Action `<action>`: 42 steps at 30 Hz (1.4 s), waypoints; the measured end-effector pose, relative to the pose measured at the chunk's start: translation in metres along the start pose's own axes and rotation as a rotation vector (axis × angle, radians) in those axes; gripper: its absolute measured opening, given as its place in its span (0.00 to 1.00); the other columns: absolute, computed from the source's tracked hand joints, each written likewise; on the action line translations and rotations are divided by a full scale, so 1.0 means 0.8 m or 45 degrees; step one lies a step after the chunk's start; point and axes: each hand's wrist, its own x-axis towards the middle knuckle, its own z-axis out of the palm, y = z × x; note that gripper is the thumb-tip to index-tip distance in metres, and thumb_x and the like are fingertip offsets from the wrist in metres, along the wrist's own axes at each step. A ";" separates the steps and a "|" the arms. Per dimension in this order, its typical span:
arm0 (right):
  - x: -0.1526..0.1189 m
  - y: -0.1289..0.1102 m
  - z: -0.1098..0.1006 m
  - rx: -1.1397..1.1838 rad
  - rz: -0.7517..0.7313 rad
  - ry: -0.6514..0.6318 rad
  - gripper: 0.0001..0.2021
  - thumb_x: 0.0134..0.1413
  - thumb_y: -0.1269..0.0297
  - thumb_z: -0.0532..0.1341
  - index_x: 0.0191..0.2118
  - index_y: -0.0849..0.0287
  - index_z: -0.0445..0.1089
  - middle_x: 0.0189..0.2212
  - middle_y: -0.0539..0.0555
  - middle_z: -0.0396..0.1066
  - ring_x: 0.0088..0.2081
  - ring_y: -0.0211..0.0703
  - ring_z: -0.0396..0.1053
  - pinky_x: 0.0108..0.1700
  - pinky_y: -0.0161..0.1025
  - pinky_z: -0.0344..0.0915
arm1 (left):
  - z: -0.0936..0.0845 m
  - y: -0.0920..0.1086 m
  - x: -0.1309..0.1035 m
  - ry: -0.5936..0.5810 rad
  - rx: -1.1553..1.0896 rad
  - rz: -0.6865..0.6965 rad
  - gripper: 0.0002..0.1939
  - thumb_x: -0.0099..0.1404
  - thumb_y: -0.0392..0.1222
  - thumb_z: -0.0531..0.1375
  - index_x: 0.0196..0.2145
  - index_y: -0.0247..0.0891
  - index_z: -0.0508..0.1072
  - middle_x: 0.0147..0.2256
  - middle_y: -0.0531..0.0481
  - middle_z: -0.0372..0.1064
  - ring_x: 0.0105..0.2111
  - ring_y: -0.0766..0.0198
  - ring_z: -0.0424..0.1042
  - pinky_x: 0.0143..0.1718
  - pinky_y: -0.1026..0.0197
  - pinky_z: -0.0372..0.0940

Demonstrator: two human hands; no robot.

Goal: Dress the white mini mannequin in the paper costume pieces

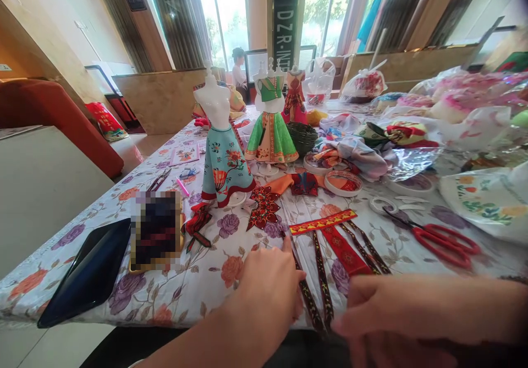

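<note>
My left hand [272, 280] reaches over the flowered tablecloth. Its index finger is stretched out by the left end of a yellow-red patterned band [324, 222], and the thumb stands apart. Beneath the band lie a red fabric strip [344, 250] and several dark patterned ribbons [322, 280], one running partly under the left hand. Blurred, my right hand [379, 307] is at the lower right near the ribbons' lower ends, its fingers curled in. Whatever it grips is hidden. Red-handled scissors [445, 241] lie beyond it, and a dark red star-shaped patch [264, 207] lies past the left hand.
A white dress form in a blue skirt [226, 161] stands ahead, with a green-dressed form [272, 131] behind it. To the left lie a phone [157, 233] and a dark glossy tray-like object [88, 272]. Tape rolls [343, 184] and heaped fabrics [358, 153] fill the right side.
</note>
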 end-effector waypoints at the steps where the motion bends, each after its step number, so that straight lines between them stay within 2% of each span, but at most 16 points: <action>1: 0.004 0.002 -0.011 0.001 -0.113 -0.001 0.20 0.58 0.56 0.51 0.24 0.61 0.71 0.13 0.49 0.64 0.10 0.27 0.49 0.11 0.28 0.41 | 0.004 -0.001 0.002 0.014 0.005 -0.001 0.17 0.64 0.44 0.57 0.49 0.38 0.73 0.29 0.43 0.74 0.30 0.55 0.75 0.28 0.61 0.65; 2: 0.010 0.005 -0.024 -0.022 -0.204 0.029 0.20 0.57 0.53 0.51 0.26 0.61 0.72 0.15 0.50 0.66 0.11 0.28 0.52 0.12 0.29 0.44 | 0.008 -0.002 0.004 0.024 0.010 0.000 0.19 0.64 0.45 0.57 0.51 0.38 0.71 0.29 0.43 0.74 0.30 0.55 0.75 0.28 0.61 0.64; 3: 0.018 0.007 -0.039 -0.049 -0.289 0.163 0.20 0.55 0.51 0.53 0.25 0.61 0.71 0.15 0.50 0.66 0.12 0.29 0.53 0.13 0.30 0.46 | 0.011 -0.003 0.006 0.031 0.016 0.006 0.21 0.64 0.45 0.57 0.53 0.38 0.70 0.28 0.43 0.74 0.29 0.55 0.75 0.27 0.62 0.64; 6: 0.042 0.008 -0.082 -0.351 -0.535 0.705 0.19 0.53 0.49 0.55 0.24 0.60 0.68 0.14 0.48 0.62 0.15 0.32 0.55 0.18 0.32 0.49 | 0.015 -0.004 0.007 0.035 0.048 -0.026 0.27 0.65 0.47 0.57 0.59 0.36 0.64 0.29 0.41 0.75 0.31 0.54 0.75 0.27 0.62 0.64; 7: 0.049 0.007 -0.093 -0.485 -0.576 0.897 0.18 0.54 0.51 0.55 0.24 0.60 0.68 0.16 0.49 0.64 0.17 0.33 0.57 0.20 0.33 0.50 | 0.015 -0.004 0.006 0.025 0.060 -0.047 0.28 0.65 0.48 0.56 0.60 0.35 0.62 0.30 0.40 0.75 0.31 0.54 0.75 0.28 0.61 0.65; 8: 0.055 0.005 -0.103 -0.599 -0.627 1.021 0.15 0.54 0.54 0.56 0.27 0.60 0.70 0.18 0.50 0.65 0.20 0.35 0.59 0.22 0.34 0.52 | 0.014 -0.003 0.006 0.017 0.070 -0.062 0.29 0.65 0.49 0.56 0.61 0.35 0.60 0.30 0.40 0.75 0.32 0.53 0.75 0.28 0.61 0.65; 10: 0.064 0.001 -0.114 -0.758 -0.690 1.138 0.12 0.55 0.57 0.56 0.33 0.59 0.72 0.23 0.51 0.69 0.25 0.37 0.63 0.27 0.35 0.56 | 0.011 -0.002 0.004 0.003 0.080 -0.079 0.31 0.65 0.50 0.57 0.62 0.35 0.58 0.31 0.39 0.75 0.32 0.53 0.75 0.28 0.60 0.65; 13: 0.075 -0.002 -0.116 -0.900 -0.786 1.098 0.13 0.55 0.57 0.58 0.39 0.59 0.73 0.30 0.54 0.71 0.30 0.41 0.66 0.32 0.36 0.59 | 0.007 0.000 0.002 -0.052 0.068 -0.085 0.31 0.64 0.48 0.58 0.61 0.37 0.59 0.31 0.40 0.76 0.32 0.54 0.75 0.28 0.61 0.65; 17: 0.085 -0.002 -0.108 -1.013 -0.873 1.063 0.10 0.54 0.59 0.61 0.39 0.60 0.72 0.36 0.56 0.70 0.36 0.43 0.67 0.38 0.38 0.60 | 0.007 0.000 0.002 -0.100 0.066 -0.079 0.31 0.63 0.47 0.60 0.61 0.36 0.59 0.31 0.41 0.76 0.32 0.55 0.75 0.27 0.63 0.64; 22: 0.084 -0.007 -0.103 -1.019 -0.784 1.065 0.04 0.51 0.66 0.62 0.33 0.59 0.71 0.34 0.55 0.70 0.34 0.42 0.66 0.37 0.37 0.59 | 0.020 -0.001 0.005 -0.115 0.014 -0.043 0.35 0.61 0.44 0.61 0.63 0.33 0.55 0.29 0.42 0.75 0.30 0.56 0.75 0.23 0.64 0.60; 27: 0.077 -0.003 -0.106 -0.831 -0.791 1.058 0.06 0.50 0.64 0.63 0.32 0.59 0.67 0.30 0.51 0.70 0.31 0.39 0.65 0.34 0.36 0.58 | 0.022 0.008 0.003 -0.109 -0.021 -0.019 0.36 0.62 0.46 0.59 0.63 0.29 0.53 0.25 0.42 0.74 0.28 0.53 0.75 0.24 0.61 0.61; 31: 0.079 0.009 -0.114 -0.630 -0.878 0.956 0.09 0.52 0.59 0.62 0.35 0.59 0.68 0.31 0.51 0.71 0.32 0.39 0.67 0.35 0.36 0.61 | 0.016 0.015 -0.003 -0.108 -0.017 0.006 0.34 0.62 0.45 0.60 0.62 0.32 0.56 0.28 0.40 0.75 0.31 0.52 0.75 0.26 0.61 0.63; 35: 0.081 0.014 -0.121 -0.591 -0.870 0.948 0.14 0.54 0.53 0.60 0.37 0.59 0.71 0.30 0.53 0.73 0.32 0.41 0.69 0.35 0.37 0.62 | 0.014 0.017 -0.004 -0.114 -0.014 0.025 0.33 0.62 0.46 0.60 0.62 0.34 0.58 0.28 0.40 0.75 0.31 0.53 0.76 0.28 0.61 0.65; 42: 0.072 0.010 -0.123 -0.644 -0.809 0.983 0.11 0.54 0.60 0.60 0.39 0.61 0.73 0.31 0.55 0.74 0.33 0.42 0.70 0.36 0.37 0.62 | 0.004 0.016 0.000 -0.129 -0.020 0.092 0.34 0.61 0.48 0.61 0.62 0.39 0.57 0.30 0.40 0.76 0.33 0.52 0.76 0.30 0.60 0.65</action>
